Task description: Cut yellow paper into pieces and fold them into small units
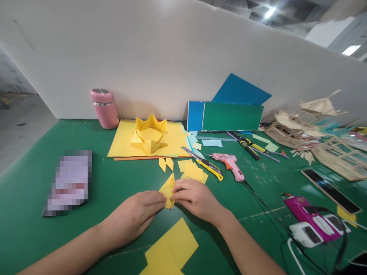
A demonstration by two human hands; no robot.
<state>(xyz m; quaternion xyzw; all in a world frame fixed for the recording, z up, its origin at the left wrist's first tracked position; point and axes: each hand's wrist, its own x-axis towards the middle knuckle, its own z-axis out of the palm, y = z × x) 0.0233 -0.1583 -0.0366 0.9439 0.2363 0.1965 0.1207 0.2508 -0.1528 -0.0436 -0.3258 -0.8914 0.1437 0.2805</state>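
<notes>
My left hand (134, 217) and my right hand (195, 198) meet over a small folded yellow paper piece (168, 188) on the green table, each pinching one side of it with closed fingertips. Behind it lie several small yellow paper scraps (192, 170). A folded yellow paper crown (149, 134) stands on a stack of yellow sheets (123, 143) further back. Loose yellow squares (172, 246) lie near the front edge, between my forearms.
A pink flask (103, 108) stands at the back left. A yellow utility knife (206, 163), a pink glue gun (231, 164) and pens (249, 147) lie right of centre. Blue and green card (229, 114) leans on the wall. Wooden stick models (321, 130), a phone (329, 190) and chargers (312, 223) fill the right.
</notes>
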